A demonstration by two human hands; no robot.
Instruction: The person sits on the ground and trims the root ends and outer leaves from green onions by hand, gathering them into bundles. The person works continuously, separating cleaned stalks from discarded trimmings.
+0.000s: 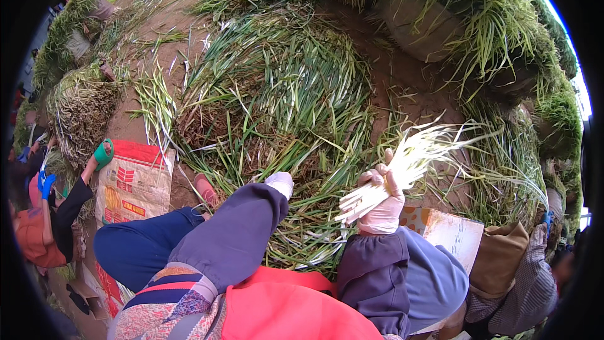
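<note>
My right hand [381, 215], in a pale thin glove, grips a bundle of pale stalks with yellowish leaf tips [419, 151]. The trimmed-looking white ends stick out on the left of the fist, and the leaves fan out to the upper right. My left hand [281, 183] reaches down at the near side of a heap of long green leafy stalks [311, 80]. Only its glove around the wrist and back shows, with the fingers hidden. Roots and brown soil cling to stalks in the heap's near left part.
A printed sack [134, 184] lies at the left beside a person's green slipper [104, 155]. Tied bundles of greens [85, 113] stand further left, more [472, 23] are stacked upper right. A cardboard box [453, 236] is by my right knee. Another person's blue-gloved hand [547, 217] holds stalks far right.
</note>
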